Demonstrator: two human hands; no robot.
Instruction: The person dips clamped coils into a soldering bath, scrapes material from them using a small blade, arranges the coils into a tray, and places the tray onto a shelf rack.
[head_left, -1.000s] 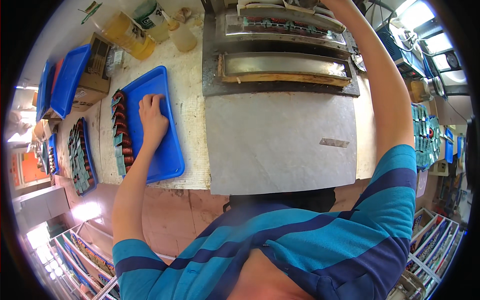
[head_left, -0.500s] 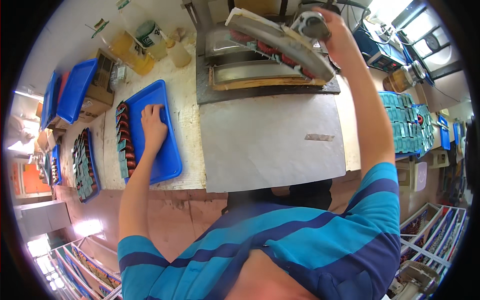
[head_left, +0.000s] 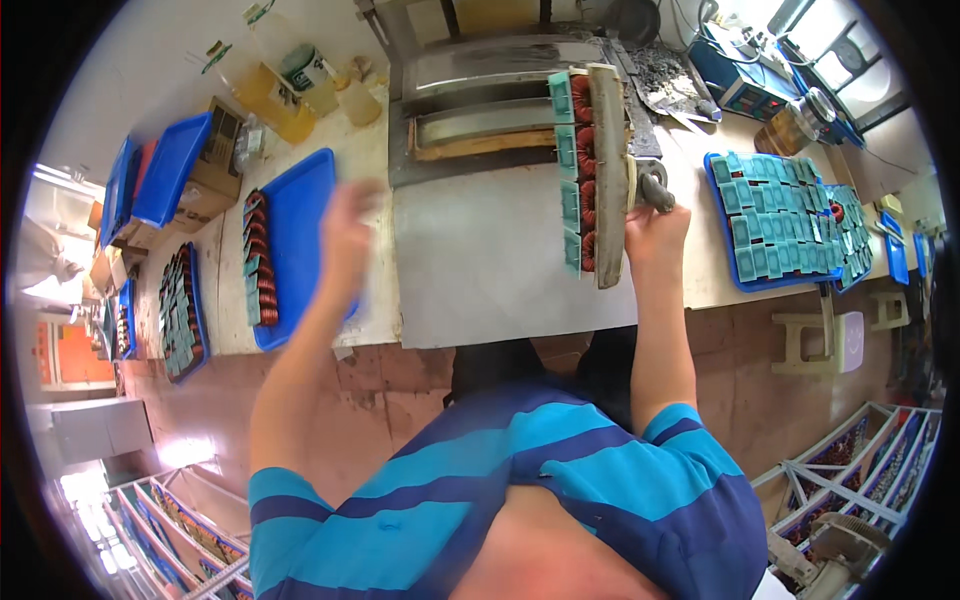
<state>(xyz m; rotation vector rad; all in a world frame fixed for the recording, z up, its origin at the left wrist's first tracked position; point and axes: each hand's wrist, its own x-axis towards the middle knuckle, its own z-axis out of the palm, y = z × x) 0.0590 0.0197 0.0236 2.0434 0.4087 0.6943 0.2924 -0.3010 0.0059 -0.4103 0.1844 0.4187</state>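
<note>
A long, narrow metal rack (head_left: 606,160) stands on edge over the grey metal sheet (head_left: 480,260) in the middle of the worktop (head_left: 700,270), its long axis running away from the person, from just in front of the chest toward the machine at the back. Along its left face sits a row of small parts, teal plastic squares (head_left: 563,150) alternating with coils of reddish copper wire (head_left: 585,180), all facing left. The right hand (head_left: 655,225) is at the near right side of the rack, its grip closed round a dull grey metal handle (head_left: 652,188) fixed there. The left hand (head_left: 347,225) is blurred, raised above the right edge of a smooth blue plastic tray (head_left: 300,230); I cannot tell how its grip stands, and it appears to hold nothing. Along that tray's left edge lies a column of the same teal and copper parts (head_left: 258,260). Behind the rack, a steel machine with shallow troughs (head_left: 490,90) has a dark, crusted rim. To the right, another blue tray (head_left: 780,215) is packed with teal pieces lying flat. At the far left are further blue trays (head_left: 170,170), a cardboard box (head_left: 215,180), and yellowish plastic bottles (head_left: 275,90).
</note>
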